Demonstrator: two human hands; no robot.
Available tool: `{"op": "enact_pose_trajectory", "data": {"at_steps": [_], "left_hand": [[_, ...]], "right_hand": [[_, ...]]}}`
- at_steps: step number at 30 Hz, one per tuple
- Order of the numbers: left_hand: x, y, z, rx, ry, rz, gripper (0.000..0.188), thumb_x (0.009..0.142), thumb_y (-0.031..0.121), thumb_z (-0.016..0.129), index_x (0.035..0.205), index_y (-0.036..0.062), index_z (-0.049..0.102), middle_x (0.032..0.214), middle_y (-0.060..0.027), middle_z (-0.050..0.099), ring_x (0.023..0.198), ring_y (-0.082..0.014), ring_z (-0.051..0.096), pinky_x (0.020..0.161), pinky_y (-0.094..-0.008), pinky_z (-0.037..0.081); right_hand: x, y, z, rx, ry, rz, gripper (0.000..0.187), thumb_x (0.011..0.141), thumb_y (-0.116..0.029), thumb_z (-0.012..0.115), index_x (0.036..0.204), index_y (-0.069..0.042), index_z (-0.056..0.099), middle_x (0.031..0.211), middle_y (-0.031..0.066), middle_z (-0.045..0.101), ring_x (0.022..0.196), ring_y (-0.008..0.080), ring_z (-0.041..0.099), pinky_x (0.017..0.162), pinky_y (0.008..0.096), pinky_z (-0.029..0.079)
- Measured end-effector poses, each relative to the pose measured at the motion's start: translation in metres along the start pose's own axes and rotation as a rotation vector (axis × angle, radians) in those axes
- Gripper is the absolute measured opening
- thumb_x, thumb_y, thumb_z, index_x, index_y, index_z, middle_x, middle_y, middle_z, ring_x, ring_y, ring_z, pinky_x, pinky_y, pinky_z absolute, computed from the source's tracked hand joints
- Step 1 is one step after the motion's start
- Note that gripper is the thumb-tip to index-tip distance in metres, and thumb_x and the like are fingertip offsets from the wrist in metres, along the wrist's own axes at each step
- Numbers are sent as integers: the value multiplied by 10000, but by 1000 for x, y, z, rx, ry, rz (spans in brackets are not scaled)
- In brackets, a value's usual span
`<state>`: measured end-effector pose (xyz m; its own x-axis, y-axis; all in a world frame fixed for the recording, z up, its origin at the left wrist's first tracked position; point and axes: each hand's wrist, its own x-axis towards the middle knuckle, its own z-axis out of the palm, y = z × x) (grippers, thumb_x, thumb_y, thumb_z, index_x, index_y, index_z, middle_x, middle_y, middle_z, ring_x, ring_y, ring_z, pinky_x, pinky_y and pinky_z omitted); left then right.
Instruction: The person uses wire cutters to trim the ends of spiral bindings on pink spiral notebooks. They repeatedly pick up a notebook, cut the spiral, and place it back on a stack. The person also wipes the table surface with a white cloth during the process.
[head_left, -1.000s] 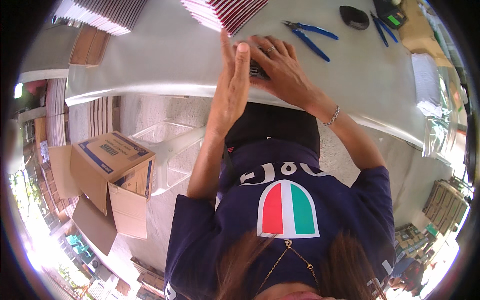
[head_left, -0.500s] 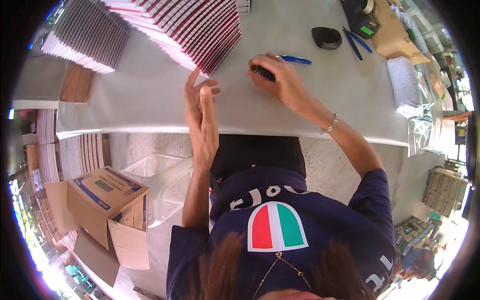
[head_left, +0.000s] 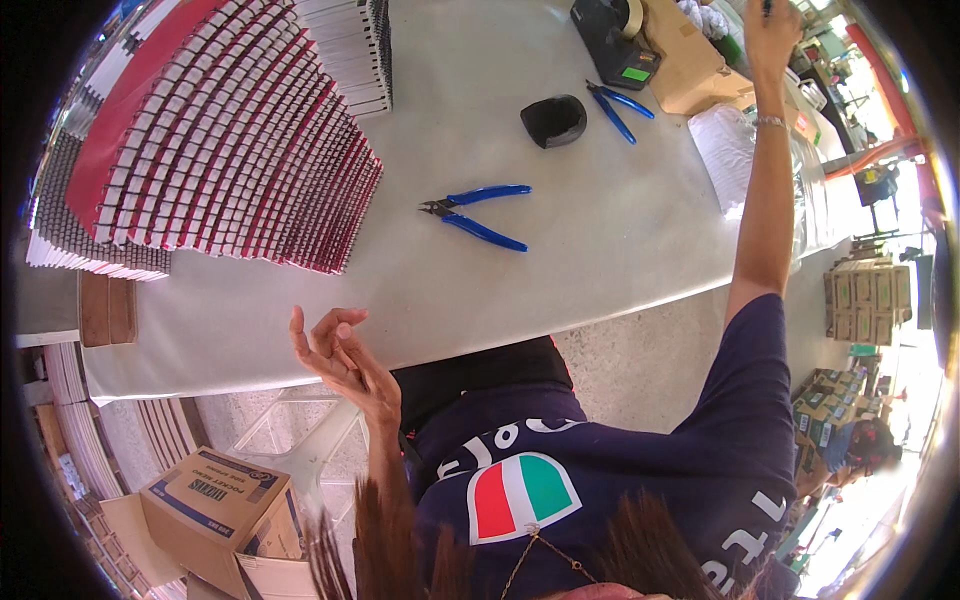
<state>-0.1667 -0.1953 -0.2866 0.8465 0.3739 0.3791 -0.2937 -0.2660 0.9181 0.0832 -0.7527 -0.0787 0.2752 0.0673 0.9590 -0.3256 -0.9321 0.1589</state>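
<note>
My left hand (head_left: 350, 368) is open and empty, its fingers apart and lightly curled, over the table's near edge. My right arm reaches out to the far right. Beyond the cardboard box there, my right hand (head_left: 772, 42) is closed, with a small dark thing partly showing at its fingers; the picture's edge cuts it off. A pair of blue-handled wire cutters (head_left: 480, 216) lies spread on the table between my hands. To the left rises a tall stack of wire-bound notebooks (head_left: 240, 150) with red covers, their bound edges facing me.
Farther back are a black rounded object (head_left: 553, 122), a second pair of blue cutters (head_left: 618, 108) and a black tape dispenser (head_left: 618, 50). A cardboard box (head_left: 690, 70) and white plastic-wrapped bundle (head_left: 722, 155) line the right side. An open carton (head_left: 210, 500) stands below, left.
My right hand has moved from the table's middle to the far right with a dark bristly thing, uncovering the wire cutters. My left hand has drawn back from the notebooks. The view has turned right.
</note>
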Motion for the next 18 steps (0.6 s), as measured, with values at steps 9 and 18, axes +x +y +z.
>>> {"op": "enact_pose_trajectory", "data": {"at_steps": [9, 18], "left_hand": [[14, 11, 0, -231, 208, -92, 646, 1044, 285, 541, 1523, 40, 182, 1108, -133, 546, 898, -198, 592, 854, -377, 489], [111, 56, -57, 56, 355, 309, 510, 1054, 379, 489, 1419, 29, 424, 1210, -98, 500, 1070, -198, 541, 960, -396, 452]], "right_hand": [[-100, -187, -115, 923, -575, -168, 374, 925, -361, 682, 1159, -68, 685, 1211, 125, 645, 1098, 312, 608, 922, 385, 474], [-183, -259, -228, 936, -1153, -342, 729, 923, -466, 656, 1503, -118, 382, 1487, 207, 371, 1346, 397, 377, 1135, 531, 254]]}}
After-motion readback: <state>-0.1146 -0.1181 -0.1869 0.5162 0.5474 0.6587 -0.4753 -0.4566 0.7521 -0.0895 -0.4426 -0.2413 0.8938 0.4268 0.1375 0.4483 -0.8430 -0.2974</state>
